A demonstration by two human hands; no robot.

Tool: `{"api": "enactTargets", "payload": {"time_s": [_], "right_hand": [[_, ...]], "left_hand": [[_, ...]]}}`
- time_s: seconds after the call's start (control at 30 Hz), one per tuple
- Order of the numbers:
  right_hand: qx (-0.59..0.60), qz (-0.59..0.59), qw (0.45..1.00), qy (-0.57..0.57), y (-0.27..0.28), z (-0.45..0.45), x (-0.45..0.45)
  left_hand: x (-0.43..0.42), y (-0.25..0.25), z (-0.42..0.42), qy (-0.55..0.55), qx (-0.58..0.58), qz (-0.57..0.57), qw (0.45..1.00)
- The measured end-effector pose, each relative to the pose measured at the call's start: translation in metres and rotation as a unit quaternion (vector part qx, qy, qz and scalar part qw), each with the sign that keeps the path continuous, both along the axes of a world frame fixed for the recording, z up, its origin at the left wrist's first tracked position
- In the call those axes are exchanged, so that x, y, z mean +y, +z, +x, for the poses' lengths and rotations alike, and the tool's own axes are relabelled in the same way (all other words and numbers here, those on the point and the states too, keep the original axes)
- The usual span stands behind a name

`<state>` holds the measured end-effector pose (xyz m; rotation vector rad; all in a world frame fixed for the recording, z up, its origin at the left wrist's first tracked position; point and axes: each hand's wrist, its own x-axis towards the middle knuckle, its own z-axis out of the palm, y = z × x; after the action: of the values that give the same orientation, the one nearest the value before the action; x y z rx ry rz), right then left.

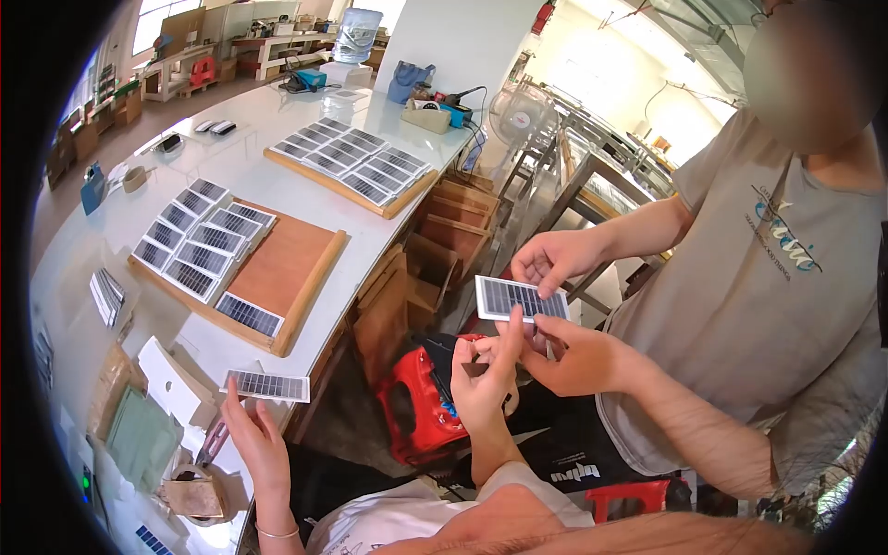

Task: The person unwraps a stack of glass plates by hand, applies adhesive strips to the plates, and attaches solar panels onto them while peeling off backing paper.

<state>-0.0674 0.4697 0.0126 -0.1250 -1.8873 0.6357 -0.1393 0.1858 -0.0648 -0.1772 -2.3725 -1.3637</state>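
My left hand (254, 439), with a bracelet at the wrist, holds a small white-edged solar panel (277, 387) at the table's near edge. My right hand (486, 388) is raised with thumb and index finger apart. Its index fingertip reaches the lower edge of another solar panel (504, 296), and whether it touches cannot be made out. That panel is held by a co-worker's two hands (564, 259), one at its upper edge and one below. On the table, a wooden tray (287, 259) bears several panels, partly filling it.
A second wooden tray (407, 196) of panels lies farther back on the white table (365, 264). Pliers (213, 442), a tape roll (190, 474) and green sheets (143, 435) lie near my left hand. A red stool (407, 407) stands below; a co-worker (740, 305) is at right.
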Motion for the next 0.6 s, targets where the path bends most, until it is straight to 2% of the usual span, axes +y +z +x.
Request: {"api": "enactTargets", "payload": {"time_s": [0.03, 0.13, 0.33, 0.37, 0.43, 0.5, 0.53, 0.6], "right_hand": [[-0.017, 0.006, 0.999, -0.028, 0.008, -0.001, -0.002], [-0.051, -0.040, 0.997, 0.033, 0.010, -0.001, -0.011], [-0.024, -0.059, 0.993, 0.098, -0.008, -0.012, -0.017], [-0.030, -0.065, 0.991, 0.110, -0.010, -0.012, -0.018], [-0.014, -0.033, 0.993, 0.115, -0.011, -0.012, -0.025], [0.003, -0.029, 0.992, 0.124, -0.011, -0.012, -0.035], [0.000, -0.012, 0.991, 0.132, -0.014, -0.012, -0.039], [-0.003, 0.020, 0.989, 0.146, -0.021, -0.010, -0.045]], "left_hand": [[-0.002, -0.003, -0.001, 0.009, 0.001, -0.007, 1.000], [-0.011, -0.001, -0.001, -0.003, -0.074, -0.046, 0.996], [0.001, 0.015, 0.011, 0.026, 0.032, -0.157, 0.987], [0.005, 0.023, 0.013, 0.018, 0.081, -0.159, 0.984], [0.024, 0.055, 0.023, -0.113, 0.037, -0.011, 0.993], [0.049, 0.068, 0.017, -0.291, -0.080, 0.152, 0.941], [0.065, 0.074, 0.011, -0.400, -0.160, 0.279, 0.858], [0.094, 0.080, -0.006, -0.473, -0.259, 0.428, 0.725]]}}
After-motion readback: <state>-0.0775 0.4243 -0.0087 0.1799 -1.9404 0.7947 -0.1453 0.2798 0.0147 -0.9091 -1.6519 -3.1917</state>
